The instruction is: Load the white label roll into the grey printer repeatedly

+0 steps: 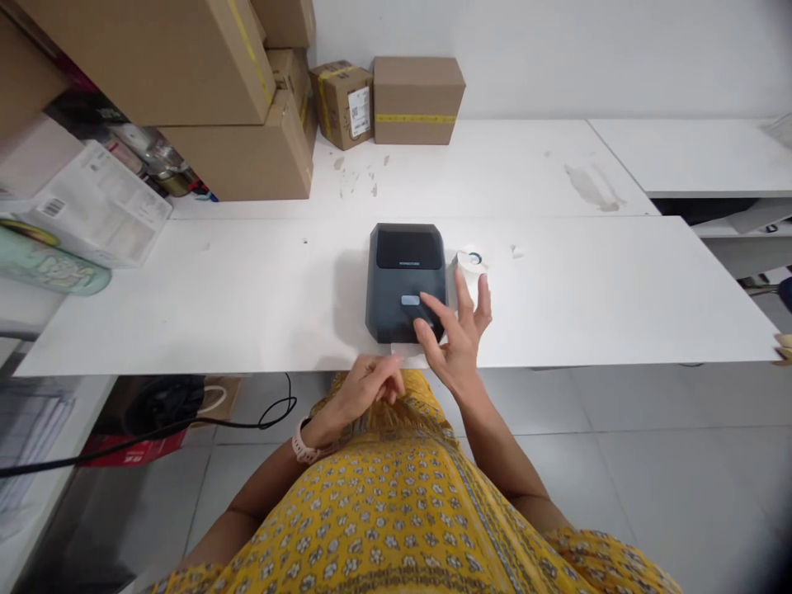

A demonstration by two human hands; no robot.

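Note:
A dark label printer stands on the white table near its front edge. It has a glossy black window on top and a light button. My right hand is open over the printer's right side, fingers spread, with the index fingertip at the button's edge. From the printer's front a strip of pale label paper sticks out. My left hand is at the table edge beside that strip, fingers curled in; whether they pinch the paper is hidden. Touching or very near my right fingers is a white roll.
Cardboard boxes are stacked at the back left, with a small box and a wider box beside them. A mint green bottle lies at the far left. A black cable runs below the table.

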